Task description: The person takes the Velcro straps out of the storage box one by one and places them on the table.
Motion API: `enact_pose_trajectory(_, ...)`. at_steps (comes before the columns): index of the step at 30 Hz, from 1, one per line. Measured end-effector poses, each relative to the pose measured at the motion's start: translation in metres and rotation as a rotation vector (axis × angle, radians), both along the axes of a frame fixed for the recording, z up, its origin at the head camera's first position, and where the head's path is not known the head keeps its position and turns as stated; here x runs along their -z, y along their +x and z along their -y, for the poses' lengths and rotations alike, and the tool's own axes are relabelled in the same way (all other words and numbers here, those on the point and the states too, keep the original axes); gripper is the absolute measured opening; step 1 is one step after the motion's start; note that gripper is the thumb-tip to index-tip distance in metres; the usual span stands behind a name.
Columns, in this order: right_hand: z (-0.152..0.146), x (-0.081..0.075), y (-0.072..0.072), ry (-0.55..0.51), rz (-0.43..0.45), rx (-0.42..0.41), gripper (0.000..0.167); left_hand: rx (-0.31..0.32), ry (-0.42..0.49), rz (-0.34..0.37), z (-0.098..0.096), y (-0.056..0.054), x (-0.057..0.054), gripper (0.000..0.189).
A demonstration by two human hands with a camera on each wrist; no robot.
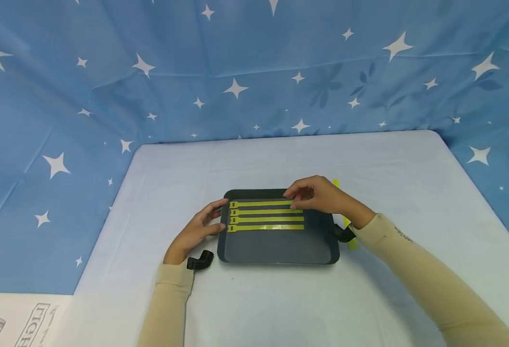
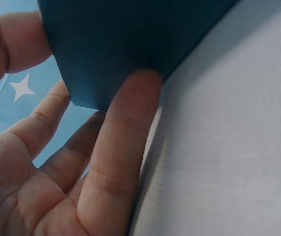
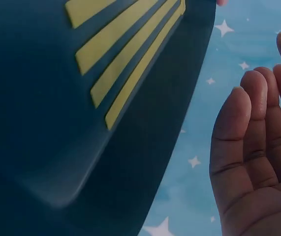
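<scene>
A dark grey rectangular tray [image 1: 276, 250] lies on the white table. Several flat yellow cable straps, among them the lowest one [image 1: 267, 227], lie side by side across its far half, slotted heads to the left. My left hand [image 1: 198, 229] is at the tray's left side, fingertips and thumb touching the wall; the left wrist view shows the thumb [image 2: 123, 142] stretched against it. Above the tray's far right part is my right hand [image 1: 319, 193], thumb and fingers loosely bent near the strap ends. In the right wrist view its fingers [image 3: 231, 123] hold nothing.
Right of the tray, another yellow strip [image 1: 353, 242] lies on the white tablecloth [image 1: 302, 308], partly hidden by the right forearm. A blue curtain with white stars [image 1: 254, 58] hangs behind and beside the table. A printed sheet [image 1: 20, 320] shows at the lower left.
</scene>
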State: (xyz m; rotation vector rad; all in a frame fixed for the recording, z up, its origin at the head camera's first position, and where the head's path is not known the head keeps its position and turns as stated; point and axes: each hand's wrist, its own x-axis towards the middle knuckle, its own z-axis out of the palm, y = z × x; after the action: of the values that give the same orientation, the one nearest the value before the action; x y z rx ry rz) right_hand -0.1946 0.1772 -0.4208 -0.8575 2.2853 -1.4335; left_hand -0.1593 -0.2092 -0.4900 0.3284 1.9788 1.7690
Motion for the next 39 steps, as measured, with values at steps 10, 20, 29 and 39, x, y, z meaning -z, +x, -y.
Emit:
enact_pose_trajectory(10, 0.022, 0.007, -0.004, 0.096, -0.013, -0.098, 0.025, -0.003, -0.015, -0.005, 0.000, -0.001, -0.001, 0.074)
enact_pose_trajectory(20, 0.036, 0.021, -0.004, 0.148, -0.018, -0.183, 0.021, 0.006, -0.027, -0.030, 0.001, -0.003, 0.001, 0.073)
enact_pose_trajectory(29, 0.050, 0.032, 0.000, 0.249, -0.006, -0.161, 0.017, 0.007, -0.034, -0.042, 0.002, -0.004, 0.002, 0.073)
enact_pose_trajectory(39, 0.060, 0.036, 0.006, 0.340, -0.010, -0.086, 0.014, -0.003, -0.048, -0.044, 0.002, -0.004, 0.003, 0.073)
